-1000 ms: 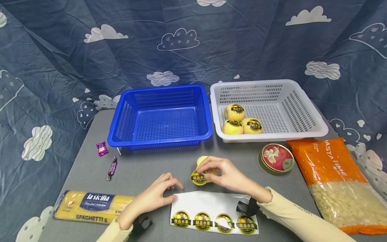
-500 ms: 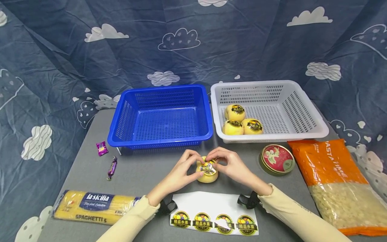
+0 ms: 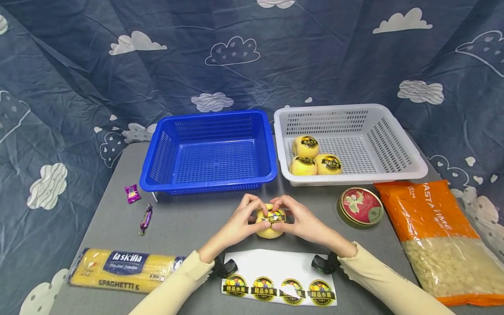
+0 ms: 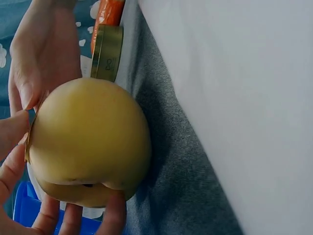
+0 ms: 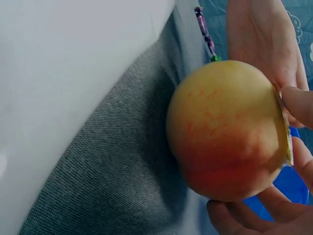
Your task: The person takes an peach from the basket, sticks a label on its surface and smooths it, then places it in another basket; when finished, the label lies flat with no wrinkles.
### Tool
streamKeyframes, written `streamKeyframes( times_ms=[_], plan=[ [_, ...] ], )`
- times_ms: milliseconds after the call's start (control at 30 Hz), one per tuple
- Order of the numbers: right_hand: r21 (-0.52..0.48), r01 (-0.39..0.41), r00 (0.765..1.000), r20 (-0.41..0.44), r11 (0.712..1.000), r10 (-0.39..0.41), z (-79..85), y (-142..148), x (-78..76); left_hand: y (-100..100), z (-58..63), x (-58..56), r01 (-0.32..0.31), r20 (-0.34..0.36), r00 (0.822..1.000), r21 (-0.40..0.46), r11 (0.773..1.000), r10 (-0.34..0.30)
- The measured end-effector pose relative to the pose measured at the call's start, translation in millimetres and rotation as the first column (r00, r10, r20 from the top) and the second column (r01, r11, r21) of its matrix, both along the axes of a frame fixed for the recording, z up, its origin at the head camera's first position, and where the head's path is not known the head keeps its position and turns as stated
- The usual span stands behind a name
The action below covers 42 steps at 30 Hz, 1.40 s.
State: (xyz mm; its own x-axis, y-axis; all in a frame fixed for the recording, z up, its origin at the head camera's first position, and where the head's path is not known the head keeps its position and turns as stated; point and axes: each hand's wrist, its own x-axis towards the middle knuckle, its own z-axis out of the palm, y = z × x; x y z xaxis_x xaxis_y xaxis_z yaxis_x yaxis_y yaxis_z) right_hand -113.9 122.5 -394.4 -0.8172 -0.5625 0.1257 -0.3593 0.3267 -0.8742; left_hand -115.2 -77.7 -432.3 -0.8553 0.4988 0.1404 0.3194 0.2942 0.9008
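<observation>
A yellow peach [image 3: 269, 233] with a red blush on one side [image 5: 222, 161] sits on the grey table, a round black-and-gold fruit label [image 3: 276, 216] on its top. My left hand [image 3: 242, 222] holds it from the left, thumb and index finger at the label and the other fingers round the far side. From the right my right hand [image 3: 302, 222] holds it likewise, its thumb and index finger on the label's edge. In the left wrist view the label's edge [image 4: 30, 139] stands slightly off the skin. In front lies a white sticker sheet [image 3: 275, 261] with a row of labels along its near edge.
A blue basket [image 3: 208, 185] stands behind on the left. The white basket [image 3: 354, 178] on the right holds three labelled peaches [image 3: 329, 164]. Around lie a round tin [image 3: 361, 206], a pasta bag [image 3: 445, 245], a spaghetti pack [image 3: 126, 270] and two purple candies [image 3: 146, 218].
My left hand has moved from beside the sheet to the peach. The label, first pinched in my right hand, now lies on top of the peach with both hands on it.
</observation>
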Motion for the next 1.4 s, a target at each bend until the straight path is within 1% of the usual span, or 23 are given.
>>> streamKeyframes(
  times_ms=[67, 133, 200, 300, 400, 467, 533, 567, 700, 767, 833, 1033, 1100, 1167, 1267, 1300, 1400],
  plan=[
    [-0.01, -0.026, 1.0, 0.012, 1.0, 0.027, -12.6, 2.3, -4.4, -0.5, 0.6, -1.0, 0.013, 0.007, 1.0, 0.009, 1.0, -0.013],
    [-0.047, -0.058, 0.998, 0.029, 0.997, 0.059, -24.4, 6.1, -9.5, -0.3, 11.2, 1.5, 0.027, 0.016, 1.0, 0.012, 1.0, -0.027],
    [-0.1, -0.094, 0.993, 0.066, 0.991, 0.101, -33.4, 10.7, -14.7, -0.2, 21.8, 4.3, 0.04, 0.019, 0.999, 0.013, 0.999, -0.041],
    [-0.204, -0.141, 0.972, 0.157, 0.969, 0.174, -38.1, 16.6, -19.5, -0.3, 36.1, 8.6, 0.054, 0.044, 0.998, 0.015, 0.998, -0.054],
    [-0.292, -0.151, 0.944, 0.242, 0.944, 0.225, -40.7, 20.5, -21.6, -1.8, 35.0, 8.3, 0.056, 0.063, 0.996, 0.024, 0.998, -0.058],
    [-0.333, -0.143, 0.927, 0.284, 0.932, 0.244, -41.3, 21.7, -21.6, -2.2, 34.2, 8.0, 0.051, 0.083, 0.995, 0.04, 0.998, -0.055],
    [-0.34, -0.124, 0.921, 0.309, 0.932, 0.236, -41.5, 21.1, -20.9, -1.9, 34.3, 8.6, 0.039, 0.102, 0.994, 0.058, 0.998, -0.044],
    [-0.334, -0.11, 0.922, 0.318, 0.936, 0.221, -41.4, 19.9, -20.4, -1.5, 34.5, 9.1, 0.029, 0.107, 0.994, 0.062, 0.998, -0.035],
    [-0.279, -0.019, 0.943, 0.314, 0.96, 0.11, -40.8, 12.6, -18.4, 1.0, 34.4, 11.8, 0.007, 0.1, 0.995, 0.055, 0.998, -0.012],
    [-0.267, 0.026, 0.949, 0.308, 0.963, 0.06, -41.3, 9.5, -18.0, 2.2, 34.3, 12.6, 0.003, 0.088, 0.996, 0.047, 0.999, -0.007],
    [-0.274, 0.056, 0.948, 0.316, 0.96, 0.034, -42.0, 8.1, -17.7, 3.1, 34.3, 13.0, 0.0, 0.082, 0.997, 0.049, 0.999, -0.004],
    [-0.331, 0.096, 0.923, 0.383, 0.939, 0.041, -44.9, 9.3, -18.7, 3.5, 32.5, 12.2, 0.007, 0.074, 0.997, 0.045, 0.999, -0.011],
    [-0.341, 0.1, 0.918, 0.394, 0.935, 0.045, -46.2, 10.1, -19.6, 3.4, 31.6, 11.2, 0.016, 0.073, 0.997, 0.042, 0.999, -0.019],
    [-0.351, 0.101, 0.914, 0.402, 0.931, 0.053, -47.2, 11.0, -20.6, 2.8, 30.4, 10.0, 0.018, 0.086, 0.996, 0.043, 0.999, -0.022],
    [-0.365, 0.103, 0.909, 0.413, 0.925, 0.061, -48.0, 13.2, -21.9, 0.8, 29.3, 8.4, 0.014, 0.13, 0.991, 0.057, 0.998, -0.021],
    [-0.364, 0.103, 0.908, 0.415, 0.926, 0.062, -47.7, 14.1, -22.1, 0.0, 29.2, 8.1, 0.011, 0.15, 0.988, 0.067, 0.998, -0.021],
    [-0.358, 0.093, 0.899, 0.431, 0.929, 0.076, -46.1, 16.2, -22.2, -2.3, 29.7, 7.8, 0.0, 0.177, 0.984, 0.084, 0.996, -0.015]
  ],
)
